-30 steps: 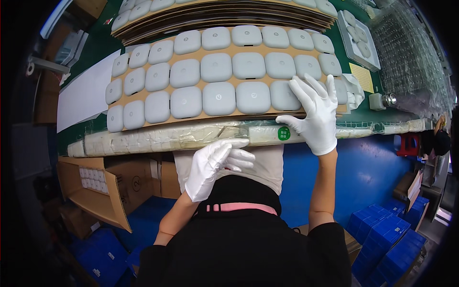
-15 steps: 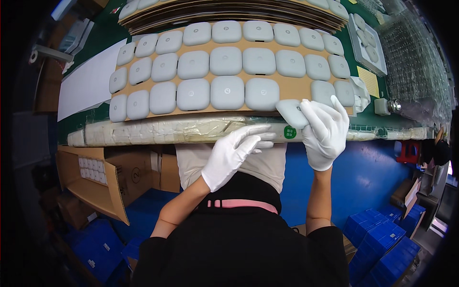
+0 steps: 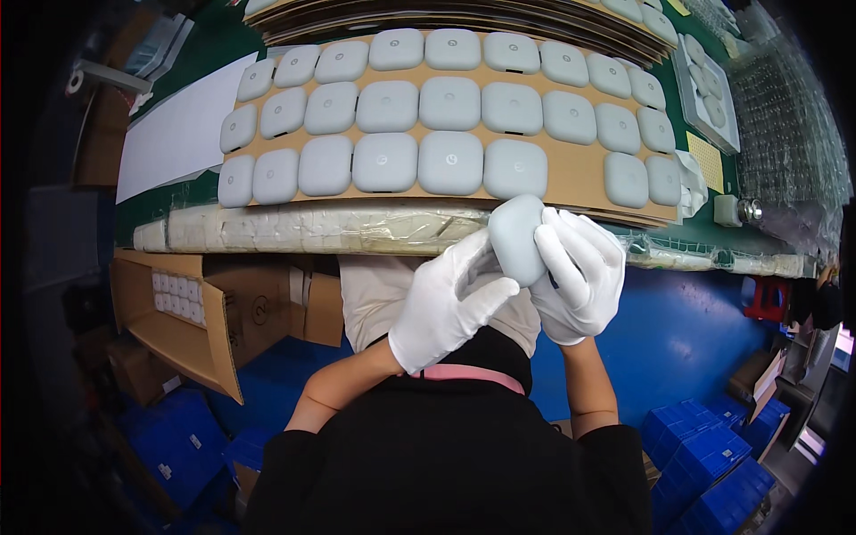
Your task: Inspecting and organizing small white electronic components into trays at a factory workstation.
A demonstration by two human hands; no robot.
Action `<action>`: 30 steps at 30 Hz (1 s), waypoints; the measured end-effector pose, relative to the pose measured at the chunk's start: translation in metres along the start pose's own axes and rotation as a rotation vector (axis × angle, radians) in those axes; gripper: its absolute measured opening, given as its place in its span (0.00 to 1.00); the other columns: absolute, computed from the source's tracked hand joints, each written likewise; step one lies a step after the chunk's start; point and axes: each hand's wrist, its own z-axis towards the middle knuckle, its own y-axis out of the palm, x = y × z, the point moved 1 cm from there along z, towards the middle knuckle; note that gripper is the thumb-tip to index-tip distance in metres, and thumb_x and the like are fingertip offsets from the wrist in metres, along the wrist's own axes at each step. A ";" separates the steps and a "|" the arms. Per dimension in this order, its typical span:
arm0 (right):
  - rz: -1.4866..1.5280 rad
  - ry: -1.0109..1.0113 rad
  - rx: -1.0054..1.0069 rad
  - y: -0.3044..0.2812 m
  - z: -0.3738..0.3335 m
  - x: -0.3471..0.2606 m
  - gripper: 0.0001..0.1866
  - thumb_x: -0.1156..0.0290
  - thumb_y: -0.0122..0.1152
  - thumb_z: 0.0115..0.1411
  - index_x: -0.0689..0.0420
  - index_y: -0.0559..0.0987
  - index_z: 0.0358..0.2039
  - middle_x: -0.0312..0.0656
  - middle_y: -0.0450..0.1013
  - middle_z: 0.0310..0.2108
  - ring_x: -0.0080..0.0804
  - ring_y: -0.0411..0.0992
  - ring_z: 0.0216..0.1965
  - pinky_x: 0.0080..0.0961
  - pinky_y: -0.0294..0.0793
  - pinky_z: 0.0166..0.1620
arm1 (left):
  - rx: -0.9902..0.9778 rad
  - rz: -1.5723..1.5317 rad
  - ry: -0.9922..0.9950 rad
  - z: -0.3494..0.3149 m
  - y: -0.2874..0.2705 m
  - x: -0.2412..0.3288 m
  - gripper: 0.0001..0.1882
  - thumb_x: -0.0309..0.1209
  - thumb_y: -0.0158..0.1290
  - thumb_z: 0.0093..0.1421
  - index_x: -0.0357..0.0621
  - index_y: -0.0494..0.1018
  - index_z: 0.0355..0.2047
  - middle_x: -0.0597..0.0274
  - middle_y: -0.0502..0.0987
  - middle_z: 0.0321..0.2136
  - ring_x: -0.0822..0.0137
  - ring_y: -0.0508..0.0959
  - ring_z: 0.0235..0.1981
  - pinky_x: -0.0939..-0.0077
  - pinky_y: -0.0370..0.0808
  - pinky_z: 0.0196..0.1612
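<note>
A pale grey, rounded-square plastic device [image 3: 518, 239] is held up in front of the bench edge, tilted with its smooth face showing. My right hand [image 3: 581, 276], in a white glove, grips its right side. My left hand [image 3: 452, 301], gloved as well, closes on its lower left side, the thumb along the bottom edge and the fingers partly hidden behind. Beyond my hands, rows of similar devices [image 3: 450, 162] lie on a brown cardboard sheet [image 3: 571, 174]. A gap shows in the nearest row, right of the middle.
Stacked cardboard sheets [image 3: 374, 20] stand behind the rows. White paper [image 3: 183, 134] lies left; a white tray [image 3: 724, 134] with several devices and clear plastic packaging [image 3: 789, 134] are right. An opened carton [image 3: 178, 348] sits low left. Blue crates [image 3: 695, 446] are at lower right.
My right hand has brought the device down and left, away from the cardboard sheet, and turned it more upright. My left hand has moved right and come onto the device.
</note>
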 end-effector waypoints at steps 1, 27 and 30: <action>-0.025 -0.013 -0.005 0.001 -0.001 -0.001 0.24 0.77 0.65 0.40 0.52 0.81 0.43 0.37 0.75 0.47 0.35 0.74 0.43 0.35 0.75 0.49 | -0.011 0.018 0.028 -0.001 -0.001 0.000 0.24 0.21 0.55 0.60 0.28 0.66 0.57 0.47 0.76 0.49 0.64 0.77 0.49 0.74 0.74 0.54; 0.456 0.181 -0.181 0.005 0.004 0.008 0.56 0.58 0.82 0.32 0.57 0.65 0.63 0.49 0.67 0.59 0.42 0.71 0.54 0.35 0.73 0.58 | -0.048 -0.230 -0.161 0.009 -0.023 -0.006 0.29 0.31 0.53 0.65 0.35 0.60 0.64 0.51 0.67 0.60 0.65 0.69 0.59 0.74 0.64 0.62; 0.531 0.226 -0.175 0.003 0.012 0.001 0.51 0.58 0.81 0.30 0.56 0.71 0.59 0.47 0.71 0.57 0.38 0.72 0.52 0.32 0.70 0.55 | -0.103 -0.363 -0.250 0.009 -0.022 -0.002 0.30 0.35 0.52 0.65 0.35 0.59 0.65 0.52 0.65 0.63 0.63 0.66 0.61 0.72 0.61 0.64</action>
